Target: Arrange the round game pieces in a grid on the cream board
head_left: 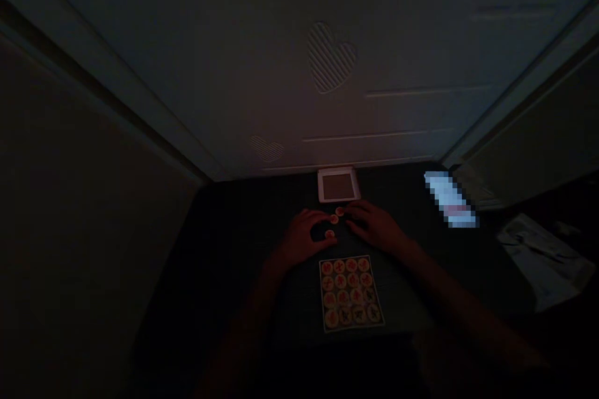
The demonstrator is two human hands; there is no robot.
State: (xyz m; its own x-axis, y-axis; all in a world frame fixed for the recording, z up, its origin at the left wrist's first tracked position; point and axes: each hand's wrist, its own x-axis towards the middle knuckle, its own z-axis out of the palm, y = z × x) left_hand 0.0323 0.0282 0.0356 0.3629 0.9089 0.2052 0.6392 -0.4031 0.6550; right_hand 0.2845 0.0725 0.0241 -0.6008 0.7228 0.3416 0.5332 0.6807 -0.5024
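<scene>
Three loose round Chinese chess pieces lie between my hands on the dark tabletop. The fingertips of my left hand (304,234) reach one piece (334,219), and its thumb lies beside a nearer piece (330,234). That hand's thumb and fingers are spread apart. My right hand (374,224) has its fingertips at the farthest piece (339,211), with the thumb held away from it. Closer to me sits a square tray (321,299) filled with rows of chess pieces, mostly red-marked, a few dark-marked. Dim light hides whether the fingertips press on the pieces.
Behind my hands, a white-rimmed square tray or lid (321,187) lies near the wall. A lit, blurred phone-like screen (449,199) rests at the right. Beyond the table's right edge is a pale plastic bag or sheet (547,262). The wall (397,62) bears raised hearts.
</scene>
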